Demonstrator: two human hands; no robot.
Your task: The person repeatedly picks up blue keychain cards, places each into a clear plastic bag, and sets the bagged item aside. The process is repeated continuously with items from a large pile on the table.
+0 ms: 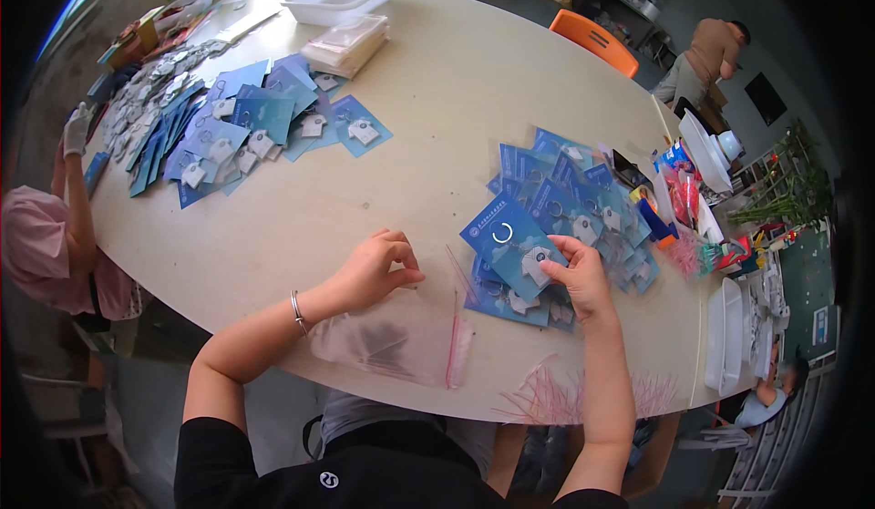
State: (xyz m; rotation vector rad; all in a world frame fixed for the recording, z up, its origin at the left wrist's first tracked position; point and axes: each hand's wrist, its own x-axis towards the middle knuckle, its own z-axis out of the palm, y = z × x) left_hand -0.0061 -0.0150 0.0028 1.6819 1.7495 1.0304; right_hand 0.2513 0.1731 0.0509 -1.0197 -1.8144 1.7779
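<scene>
Just beyond the clear bags (392,345), the left hand (369,272) is half curled, thumb apart from the fingers, with nothing visible in its grasp; whether it touches the table (428,144) I cannot tell. To the right of the bags, the right hand (585,283) grips a blue card (504,252) by its right edge, thumb in front beside the white shirt-shaped charm (536,265) and fingers behind, a hold that probably keeps the card stiff, its face showing and the charm from swinging. That card tilts above the nearer end of a shiny pile of cards (583,201), also right of the bags, likely heaped there for an easy reach. Nearer the table's edge, right of the bags, lie thin pink strips (551,392), perhaps swept aside. Well beyond the bags and leftward sits another pile of cards with charms (260,113), seemingly kept apart from the first. Past that pile stand a stack of clear packets (346,44) and a white tub (337,0), farthest from the bags, presumably to leave the middle free.
</scene>
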